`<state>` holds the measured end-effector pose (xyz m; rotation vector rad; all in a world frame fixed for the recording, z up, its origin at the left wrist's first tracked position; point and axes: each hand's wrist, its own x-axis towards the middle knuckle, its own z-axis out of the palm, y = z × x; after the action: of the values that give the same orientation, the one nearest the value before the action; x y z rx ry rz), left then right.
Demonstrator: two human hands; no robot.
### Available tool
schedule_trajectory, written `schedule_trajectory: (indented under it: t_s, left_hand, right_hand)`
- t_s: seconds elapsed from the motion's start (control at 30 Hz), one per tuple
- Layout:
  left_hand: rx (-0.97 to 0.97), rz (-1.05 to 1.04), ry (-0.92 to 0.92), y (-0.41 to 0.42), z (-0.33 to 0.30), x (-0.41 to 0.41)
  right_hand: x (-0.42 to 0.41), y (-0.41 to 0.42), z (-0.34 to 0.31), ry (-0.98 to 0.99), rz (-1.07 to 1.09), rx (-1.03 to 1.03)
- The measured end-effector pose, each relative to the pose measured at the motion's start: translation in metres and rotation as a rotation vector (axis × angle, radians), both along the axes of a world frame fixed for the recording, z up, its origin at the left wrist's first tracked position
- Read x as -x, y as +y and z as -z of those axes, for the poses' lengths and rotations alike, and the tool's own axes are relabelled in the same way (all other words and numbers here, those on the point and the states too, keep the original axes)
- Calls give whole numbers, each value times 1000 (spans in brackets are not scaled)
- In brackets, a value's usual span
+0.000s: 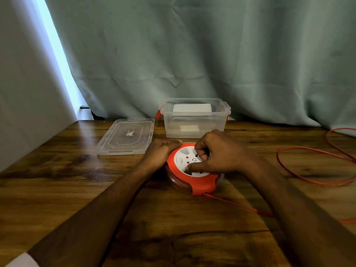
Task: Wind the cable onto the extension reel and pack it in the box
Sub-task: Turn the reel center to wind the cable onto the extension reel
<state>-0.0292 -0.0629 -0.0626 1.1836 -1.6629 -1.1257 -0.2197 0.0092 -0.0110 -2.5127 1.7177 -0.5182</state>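
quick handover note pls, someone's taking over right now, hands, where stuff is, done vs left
Left hand holds the reel's orange rim, steadying it on the table.
Right hand rests on the white face, fingers curled at the centre as if cranking.
Much cable lies loose in loops to the right.
Clear box stands open behind the reel; lid lies to its left.
Done: box opened. Left: finish winding, put the reel in, close the lid.

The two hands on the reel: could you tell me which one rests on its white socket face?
The right hand; the left hand only holds the reel's red outer rim.
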Motion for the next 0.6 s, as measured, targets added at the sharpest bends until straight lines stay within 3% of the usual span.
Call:
schedule_trajectory:
  t_s: [0.4, 0.6]
  left_hand:
    - [20, 30, -29, 0, 0, -1]
    - [22, 27, -51, 1, -1, 0]
  right_hand:
    - [-5, -2, 0, -55, -19, 45]
    - [19, -5, -8, -131, -134, -188]
